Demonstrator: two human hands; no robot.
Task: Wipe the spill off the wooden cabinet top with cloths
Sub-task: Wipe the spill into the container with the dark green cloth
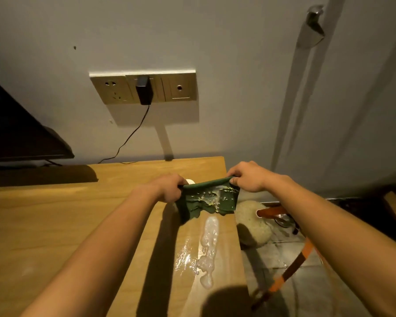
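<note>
Far left: dark flat screen (21,131) standing on the light wooden cabinet top (55,213), close to the grey wall (226,42). On that wall, a brass-coloured socket panel (143,88) with a black plug adapter (144,90) and thin black cable (128,138) dropping toward the cabinet.

Left hand (169,188) closed, fingers curled and pinching the left top corner of a dark green cloth (209,199). Cloth stretched between the 2 hands, held just above the cabinet's right end, lower edge hanging loose, face speckled with pale crumbs and a wet smear. A small white round object (189,180) peeking out behind the left hand, mostly hidden. Right hand (249,177) likewise closed, fingertips pinching the cloth's right top corner.

Below the cloth, apart from it: whitish foamy spill (208,245) in a long streak near the cabinet's right edge, with thin wet shine to its left.

Right of the cabinet, on the tiled floor (284,255): a pale beige rounded lump (253,223), orange strap (290,268), unclear clutter beyond.
</note>
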